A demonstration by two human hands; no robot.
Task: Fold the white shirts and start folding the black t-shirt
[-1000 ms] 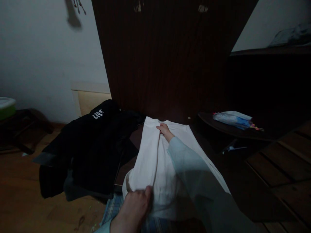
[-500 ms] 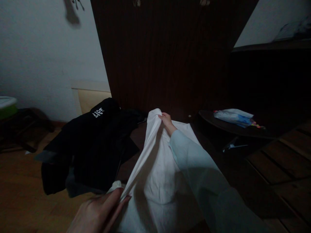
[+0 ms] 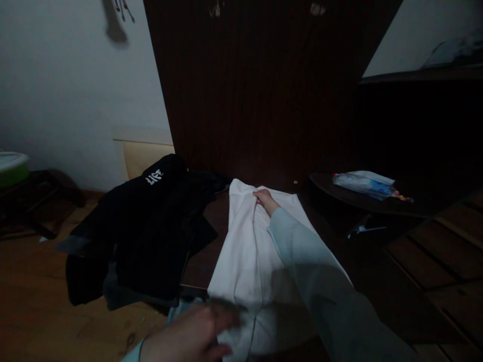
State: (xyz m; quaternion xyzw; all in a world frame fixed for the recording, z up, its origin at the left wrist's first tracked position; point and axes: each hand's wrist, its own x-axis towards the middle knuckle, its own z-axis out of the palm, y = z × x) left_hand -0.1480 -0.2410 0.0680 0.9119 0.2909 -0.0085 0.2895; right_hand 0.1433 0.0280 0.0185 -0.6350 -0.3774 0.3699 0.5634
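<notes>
A white garment lies lengthwise on a dark brown surface, a long crease running down its middle; I cannot make out its kind. At its far end, my right hand, in a pale green sleeve, pinches the fabric near the top edge. My left hand is over the near end of the cloth, blurred by motion, with thumb and fingers apart. Part of the near end is hidden under that hand and in shadow. To the left, a heap of black clothes with white lettering hangs over the surface's edge.
A dark upright wooden panel stands behind the garment. On the right, a plastic packet rests on a rounded dark shelf. A green and white container sits on a stool at far left. Wooden floor shows at lower left.
My left hand has moved right and let go of the lifted edge, which now lies folded over flatter. My right hand has come slightly nearer and lower, still on the fabric.
</notes>
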